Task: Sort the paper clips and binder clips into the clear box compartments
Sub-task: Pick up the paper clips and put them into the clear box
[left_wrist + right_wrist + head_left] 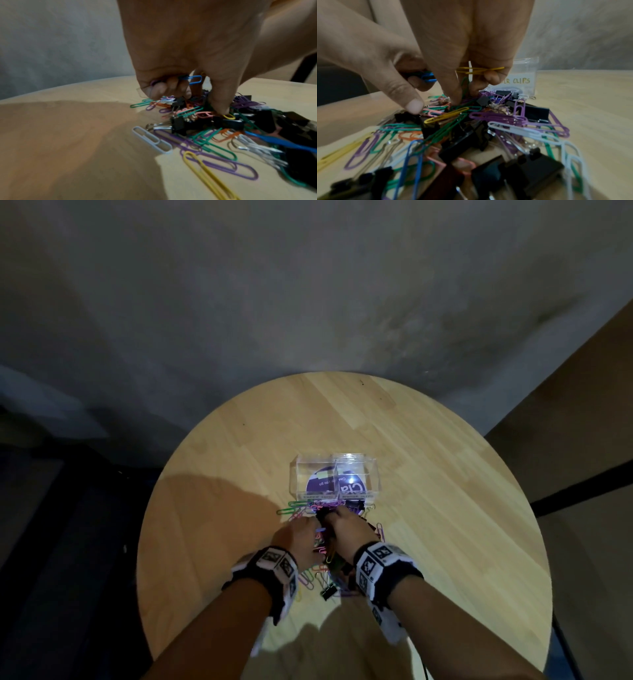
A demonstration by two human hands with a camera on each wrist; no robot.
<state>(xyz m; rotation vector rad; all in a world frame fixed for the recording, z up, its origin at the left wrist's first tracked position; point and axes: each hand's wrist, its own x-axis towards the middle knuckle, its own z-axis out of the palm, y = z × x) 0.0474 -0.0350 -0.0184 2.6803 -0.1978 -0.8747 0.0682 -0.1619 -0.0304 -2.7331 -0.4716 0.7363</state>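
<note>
A mixed pile of coloured paper clips [214, 148] and black binder clips [464, 136] lies on the round wooden table, just in front of the clear two-compartment box [334, 460]. Both hands are down in the pile [325, 573]. My left hand [197, 97] holds a blue paper clip [193, 79] and a purple one in its curled fingers, with the thumb pressed on the pile. My right hand [465, 97] keeps yellow paper clips [479, 70] in its curled fingers and pinches a green clip [465, 86] above the heap. The box [525, 75] carries a label ending in "CLIPS".
The table [428, 474] has bare wood to the left, right and behind the box. Its round edge is close on every side, with dark floor and a grey wall beyond. A purple printed label shows through the box bottom [322, 484].
</note>
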